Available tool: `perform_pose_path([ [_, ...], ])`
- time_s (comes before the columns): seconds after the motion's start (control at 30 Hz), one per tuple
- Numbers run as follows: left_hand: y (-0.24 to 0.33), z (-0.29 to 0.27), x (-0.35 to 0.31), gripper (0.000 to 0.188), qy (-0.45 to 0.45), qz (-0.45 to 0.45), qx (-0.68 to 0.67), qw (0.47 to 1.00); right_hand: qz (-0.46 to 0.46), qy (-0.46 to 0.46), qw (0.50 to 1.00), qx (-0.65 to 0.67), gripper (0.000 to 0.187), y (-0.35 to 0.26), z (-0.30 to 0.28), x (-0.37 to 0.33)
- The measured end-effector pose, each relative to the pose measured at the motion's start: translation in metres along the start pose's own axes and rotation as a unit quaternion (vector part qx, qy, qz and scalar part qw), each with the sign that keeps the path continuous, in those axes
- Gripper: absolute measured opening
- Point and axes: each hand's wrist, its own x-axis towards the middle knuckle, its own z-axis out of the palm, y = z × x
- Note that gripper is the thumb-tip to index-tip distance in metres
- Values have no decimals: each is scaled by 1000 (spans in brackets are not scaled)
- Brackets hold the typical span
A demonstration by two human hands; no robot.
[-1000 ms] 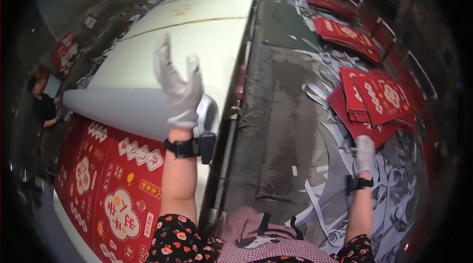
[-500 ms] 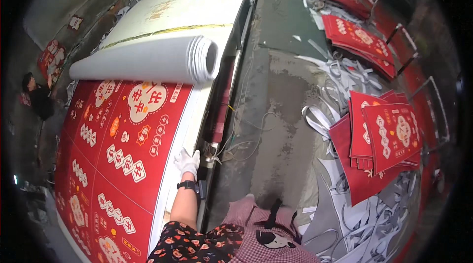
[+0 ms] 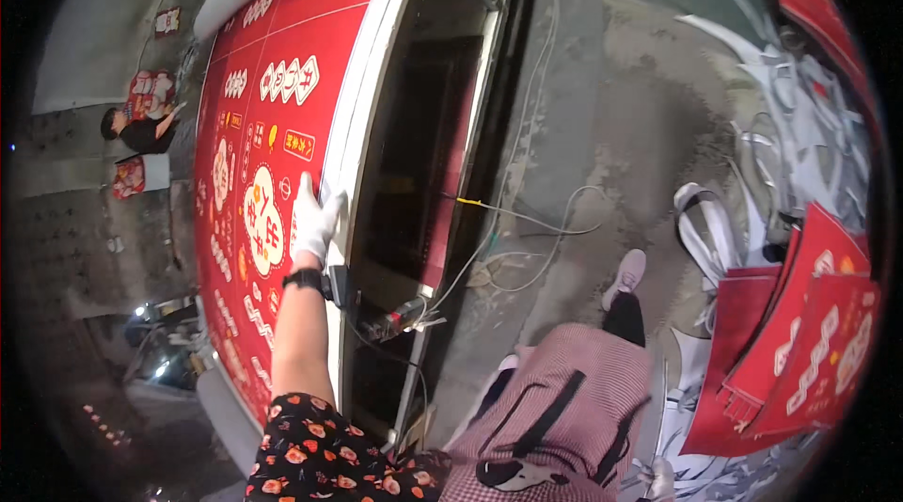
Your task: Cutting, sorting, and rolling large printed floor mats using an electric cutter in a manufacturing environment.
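My left hand (image 3: pixel 315 220), in a white glove, rests on the white margin of a large red printed sheet (image 3: pixel 320 31). Its fingers are spread and hold nothing. The sheet lies along a long table and bears pale lettering and cloud-shaped designs. A black band and a small dark device sit on my left wrist. Beside my checked apron, a small pale shape (image 3: pixel 657 479) at the lower edge looks like my right glove, its fingers too unclear to read.
To the right, red printed panels (image 3: pixel 743 333) lie stacked among white and grey offcut strips (image 3: pixel 809 126). Loose cables (image 3: pixel 546 229) cross the floor beside the table's dark open frame (image 3: pixel 414 144). Another person (image 3: pixel 146 130) is beyond the table at left.
My view has swung toward the near part of the table, and the big roll has mostly left the picture. My left hand still lies at the sheet's edge, farther along it.
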Motion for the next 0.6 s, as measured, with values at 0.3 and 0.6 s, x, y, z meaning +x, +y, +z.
perform_pose_path([
  [0.3,122,76,170,107,-6,16,310,951,69,-161,971,-163,47,-98,-81,52],
  [0.6,155,79,162,99,-21,65,301,951,-33,-76,994,73,33,-318,-152,152],
])
